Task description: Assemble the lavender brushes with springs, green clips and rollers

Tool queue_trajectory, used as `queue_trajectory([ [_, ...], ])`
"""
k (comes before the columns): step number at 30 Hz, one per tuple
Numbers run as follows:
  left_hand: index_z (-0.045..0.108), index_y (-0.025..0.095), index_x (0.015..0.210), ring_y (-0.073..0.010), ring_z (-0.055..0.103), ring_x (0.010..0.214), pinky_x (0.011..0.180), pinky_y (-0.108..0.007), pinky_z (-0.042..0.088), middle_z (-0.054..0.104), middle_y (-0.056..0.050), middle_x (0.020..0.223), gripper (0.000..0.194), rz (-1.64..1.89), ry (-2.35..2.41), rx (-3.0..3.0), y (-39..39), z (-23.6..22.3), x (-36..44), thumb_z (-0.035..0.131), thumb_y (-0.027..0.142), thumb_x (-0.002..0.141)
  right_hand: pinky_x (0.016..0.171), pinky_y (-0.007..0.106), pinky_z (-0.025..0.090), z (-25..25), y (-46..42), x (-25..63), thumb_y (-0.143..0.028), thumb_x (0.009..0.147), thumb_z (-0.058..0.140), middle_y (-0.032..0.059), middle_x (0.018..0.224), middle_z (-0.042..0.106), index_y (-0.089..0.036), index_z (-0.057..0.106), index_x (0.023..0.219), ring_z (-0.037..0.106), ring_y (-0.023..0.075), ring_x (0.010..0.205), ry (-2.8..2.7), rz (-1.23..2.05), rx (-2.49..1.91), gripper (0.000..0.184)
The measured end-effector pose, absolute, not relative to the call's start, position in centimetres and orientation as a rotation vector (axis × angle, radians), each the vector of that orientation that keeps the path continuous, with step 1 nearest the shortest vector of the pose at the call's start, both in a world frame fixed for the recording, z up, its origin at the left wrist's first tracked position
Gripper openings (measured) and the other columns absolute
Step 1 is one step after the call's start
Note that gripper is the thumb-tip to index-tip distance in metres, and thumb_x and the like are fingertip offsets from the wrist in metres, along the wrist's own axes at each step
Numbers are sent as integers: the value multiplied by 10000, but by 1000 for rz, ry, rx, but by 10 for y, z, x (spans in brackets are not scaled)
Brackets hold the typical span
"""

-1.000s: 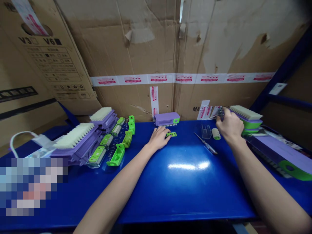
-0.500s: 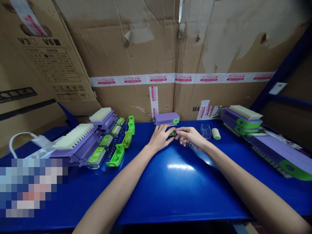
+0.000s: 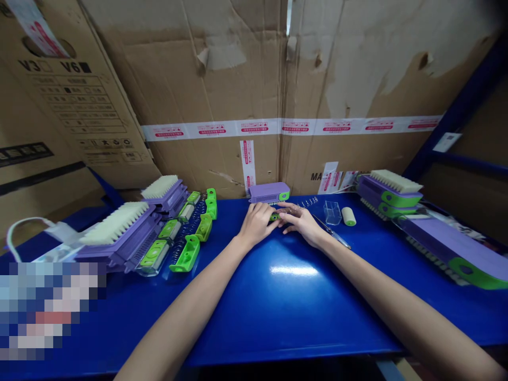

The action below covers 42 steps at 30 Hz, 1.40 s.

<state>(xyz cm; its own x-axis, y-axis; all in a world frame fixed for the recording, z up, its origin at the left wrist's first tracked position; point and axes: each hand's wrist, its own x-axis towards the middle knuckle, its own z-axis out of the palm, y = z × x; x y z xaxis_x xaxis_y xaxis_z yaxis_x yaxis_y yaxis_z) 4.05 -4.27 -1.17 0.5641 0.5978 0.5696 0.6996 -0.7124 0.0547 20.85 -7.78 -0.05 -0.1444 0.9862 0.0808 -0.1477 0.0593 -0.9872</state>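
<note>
Green piece [image 3: 274,217] in left hand [image 3: 254,223], spring [image 3: 310,202] in right hand [image 3: 304,223]; clear box [image 3: 332,214] beside roller [image 3: 348,216]

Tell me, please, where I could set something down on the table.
The widest bare patch of the blue table lies between the left forearm and the right forearm. A smaller one separates the right forearm from the long purple brush. It is crowded at left with green caps, and around the small green piece.

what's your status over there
Left hand and right hand at small green piece. Spring showing beyond right hand. Purple brush close behind.
</note>
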Motion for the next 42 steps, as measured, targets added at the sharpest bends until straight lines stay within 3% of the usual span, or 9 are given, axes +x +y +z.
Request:
queue_trajectory([
  [4,601,167,982,-237,520,947,811,-358,360,614,-86,958,248,-850,-1142,-2604,-42,-12,40,516,379,885,528,226,542,0,-76,205,-276,694,718,37,766,676,-161,641,1006,641,138,665,-1202,1311,-1026,341],
  [9,593,172,1078,-247,514,1011,819,-372,366,613,-83,1025,327,-805,-1310,-2635,-39,-15,41,543,413,863,545,235,547,-4,-72,207,-236,692,712,66,824,698,-152,630,955,654,142,658,-1092,1325,-1029,288],
  [17,640,209,985,-233,519,1013,834,-381,364,633,-58,1011,204,-709,-1360,-2731,-37,-17,41,531,344,879,571,244,558,-7,-66,210,-231,732,689,87,870,702,-158,622,878,664,152,693,-942,1329,-1009,176],
  [22,652,207,1022,-222,521,988,854,-377,377,629,-64,989,251,-975,-1240,-2705,-40,-14,42,570,379,859,569,231,550,-7,-66,209,-304,725,725,93,855,711,-159,628,818,651,134,651,-957,1337,-1034,198],
  [26,703,211,900,-180,568,896,830,-338,424,665,-40,911,130,-1350,-1266,-2787,-38,-16,49,612,274,832,585,227,546,-8,-64,211,-372,715,737,100,861,713,-155,622,776,653,135,678,-964,1365,-1022,253],
  [32,712,195,800,-186,617,847,818,-338,456,712,-41,862,106,-1708,-1356,-2944,-33,-17,52,629,259,787,600,241,549,-5,-66,214,-279,630,786,58,1103,676,-231,636,1027,662,158,830,-1041,1405,-931,427],
  [37,698,158,767,-191,629,775,747,-316,473,712,-54,816,258,-1979,-1535,-3092,-25,-20,48,670,410,717,624,258,545,-8,-64,213,-254,577,799,58,925,713,-178,680,888,665,156,765,-1016,1384,-931,342],
  [42,671,156,702,-165,598,718,704,-290,452,682,-30,741,277,-2148,-1669,-2988,-24,-21,49,695,430,665,679,280,548,-9,-64,206,-234,521,807,33,782,711,-163,677,797,663,157,727,-1046,1262,-930,313],
])
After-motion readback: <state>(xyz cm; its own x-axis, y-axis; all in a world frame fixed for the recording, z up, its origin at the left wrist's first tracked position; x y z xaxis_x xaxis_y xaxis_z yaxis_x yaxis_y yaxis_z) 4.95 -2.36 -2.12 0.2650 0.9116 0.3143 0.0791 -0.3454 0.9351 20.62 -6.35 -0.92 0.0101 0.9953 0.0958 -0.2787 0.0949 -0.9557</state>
